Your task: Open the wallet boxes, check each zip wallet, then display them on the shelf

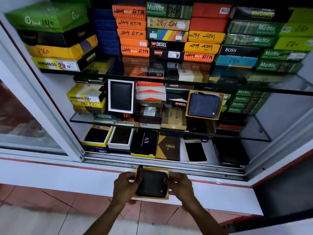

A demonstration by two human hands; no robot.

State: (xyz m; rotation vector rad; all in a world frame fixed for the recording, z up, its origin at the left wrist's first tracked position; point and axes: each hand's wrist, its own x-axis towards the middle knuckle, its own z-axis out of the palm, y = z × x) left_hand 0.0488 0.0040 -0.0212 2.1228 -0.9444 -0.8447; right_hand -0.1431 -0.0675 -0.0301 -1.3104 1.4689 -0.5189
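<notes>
Both hands hold an open yellow-rimmed box (152, 183) just in front of the cabinet's sliding-door track (162, 164), over the white sill below it and about level with the bottom shelf. A dark zip wallet (151, 184) lies flat inside the box, its zip pull (139, 167) poking out at the far left corner. Left hand (126, 185): fingers curled closed around the left wall of the box, thumb on top near the wallet's edge. Right hand (180, 184): fingers closed on the right wall, thumb tip pressing the wallet's right margin. Judgement: the wallet is checked or nearly so, and the step in hand is seating it in the box before display. The middle glass shelf (81, 119) gives the model to copy: a blue zip wallet in a yellow-rimmed box (204, 104) leans upright toward the right end, and a black wallet in a white box (121, 96) leans nearer the left end. To do it well: press the wallet square within the rim, tuck the zip pull inside so it does not snag, keep both grips on the box walls and not on the leather, lift clear of the glass edge, and lean the box against the stacks behind. Risk: if the box tips forward, the wallet may slide out.
</notes>
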